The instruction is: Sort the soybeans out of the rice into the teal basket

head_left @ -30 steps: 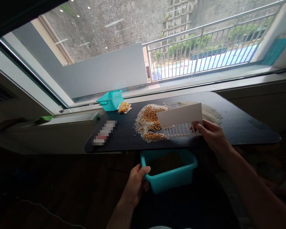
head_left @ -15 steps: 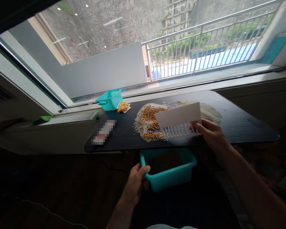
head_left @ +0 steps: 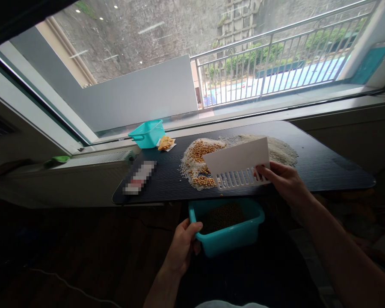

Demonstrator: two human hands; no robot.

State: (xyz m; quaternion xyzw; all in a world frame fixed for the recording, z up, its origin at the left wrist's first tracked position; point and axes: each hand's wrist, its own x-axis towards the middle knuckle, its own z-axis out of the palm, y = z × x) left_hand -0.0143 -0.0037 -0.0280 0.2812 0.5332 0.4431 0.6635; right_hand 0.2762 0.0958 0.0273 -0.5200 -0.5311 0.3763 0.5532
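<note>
My right hand [head_left: 280, 175] is closed on the right end of a white slotted card [head_left: 237, 158], whose row of slots points down toward the table's front edge. Behind and left of the card lie soybeans [head_left: 203, 149] mixed with white rice [head_left: 188, 164], partly hidden by it. A small bean-coloured speck shows just below the card, above the basin. With my left hand [head_left: 184, 241] I grip the left rim of a turquoise basin [head_left: 231, 244], thumb over the edge. It is below the table edge and has soybeans [head_left: 226, 214] inside, in shadow.
On the dark table [head_left: 327, 171], a pile of rice [head_left: 277, 147] spreads behind my right hand. A second turquoise basin [head_left: 149, 134] stands at the back left beside yellowish food on a napkin [head_left: 166, 144]. A blurred-out flat item [head_left: 140, 177] lies at left. The window is behind.
The slotted card has shifted slightly left and toward me, its slotted edge lower at the table's front. A bean-coloured speck now shows below it. My left hand and the basin stay put.
</note>
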